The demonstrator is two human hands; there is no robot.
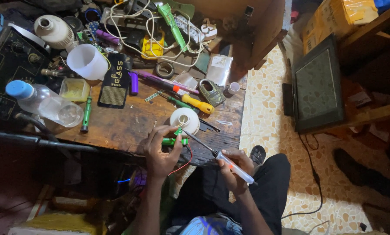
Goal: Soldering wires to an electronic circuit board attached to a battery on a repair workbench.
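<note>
While the left hand (161, 150) pinches a small green part (174, 141) with a red wire (185, 162) trailing from it, its fingers (153, 132) clenched around it at the table (125, 124) edge, the right hand (235, 167) grips a soldering iron (223, 159) (clear handle, orange inside), its tip touching the part beside a white solder spool (185, 120). A yellow-handled screwdriver (190, 103) lies just beyond.

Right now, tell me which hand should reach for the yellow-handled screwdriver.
Probably the left hand: it lies nearer the screwdriver and pinches only a small green part. The right hand sits farther back, gripping the soldering iron.
</note>
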